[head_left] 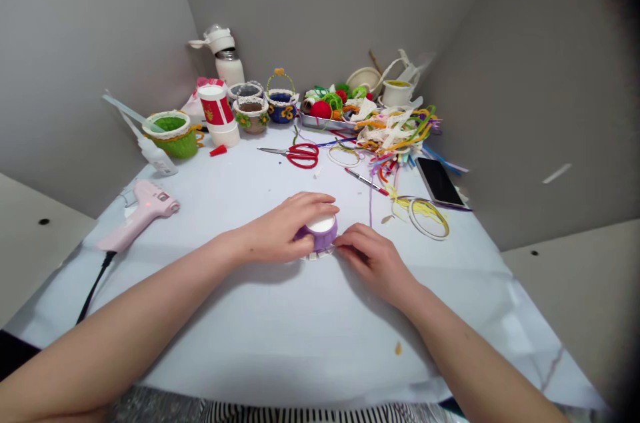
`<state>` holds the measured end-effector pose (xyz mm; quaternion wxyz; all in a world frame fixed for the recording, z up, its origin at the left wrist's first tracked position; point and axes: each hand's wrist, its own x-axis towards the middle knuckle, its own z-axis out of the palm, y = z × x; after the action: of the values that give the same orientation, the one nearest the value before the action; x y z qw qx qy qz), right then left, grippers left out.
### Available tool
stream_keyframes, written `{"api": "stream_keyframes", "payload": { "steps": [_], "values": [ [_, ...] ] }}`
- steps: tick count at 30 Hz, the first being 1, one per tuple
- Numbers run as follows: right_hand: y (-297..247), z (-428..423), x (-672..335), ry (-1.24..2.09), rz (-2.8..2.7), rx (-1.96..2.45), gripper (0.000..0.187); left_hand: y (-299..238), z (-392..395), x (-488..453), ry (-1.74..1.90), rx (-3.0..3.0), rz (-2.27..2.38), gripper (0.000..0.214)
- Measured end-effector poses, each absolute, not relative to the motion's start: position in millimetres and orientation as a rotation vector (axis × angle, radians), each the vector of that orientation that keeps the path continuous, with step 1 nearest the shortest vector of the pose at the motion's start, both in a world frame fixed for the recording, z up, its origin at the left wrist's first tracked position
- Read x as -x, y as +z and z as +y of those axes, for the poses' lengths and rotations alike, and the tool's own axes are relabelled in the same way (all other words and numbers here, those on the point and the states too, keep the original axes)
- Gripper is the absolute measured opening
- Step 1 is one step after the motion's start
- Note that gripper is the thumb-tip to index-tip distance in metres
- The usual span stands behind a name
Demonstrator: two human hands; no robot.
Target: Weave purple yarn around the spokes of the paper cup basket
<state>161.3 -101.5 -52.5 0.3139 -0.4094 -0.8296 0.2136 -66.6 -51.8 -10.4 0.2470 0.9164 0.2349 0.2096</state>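
A small purple yarn-wrapped cup (pixel 321 231) with a white base up stands upside down on the pale table cover (pixel 280 329), a strip of white lace trim (pixel 320 253) at its lower edge. My left hand (pixel 283 228) wraps round the cup from the left, fingers curled over its top. My right hand (pixel 373 256) sits just right of it, fingertips pinched against the lace at the cup's lower rim.
A pink glue gun (pixel 143 209) lies at the left with its cord running off the edge. Red scissors (pixel 300 155), a pen (pixel 367 181), a phone (pixel 439 181), rings, pipe cleaners, a tray of yarn (pixel 330 117) and several decorated cups (pixel 253 113) crowd the back.
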Motion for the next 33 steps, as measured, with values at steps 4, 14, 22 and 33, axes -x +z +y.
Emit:
{"api": "stream_keyframes", "payload": {
  "steps": [4, 14, 22, 33],
  "values": [
    [-56, -103, -162, 0.513, -2.252, 1.045, 0.019, -17, -52, 61, 0.594, -2.497, 0.750, 0.047],
    [-53, -121, -161, 0.211, -2.444, 0.971, 0.023, -22, -45, 65, 0.561, -2.567, 0.697, 0.041],
    [-59, -132, -156, 0.186, -2.469, 0.975, 0.020, -23, -44, 66, 0.553, -2.571, 0.631, 0.042],
    [-59, -139, -154, 0.173, -2.454, 1.053, 0.022, -24, -44, 66, 0.549, -2.572, 0.636, 0.042]
  ]
}}
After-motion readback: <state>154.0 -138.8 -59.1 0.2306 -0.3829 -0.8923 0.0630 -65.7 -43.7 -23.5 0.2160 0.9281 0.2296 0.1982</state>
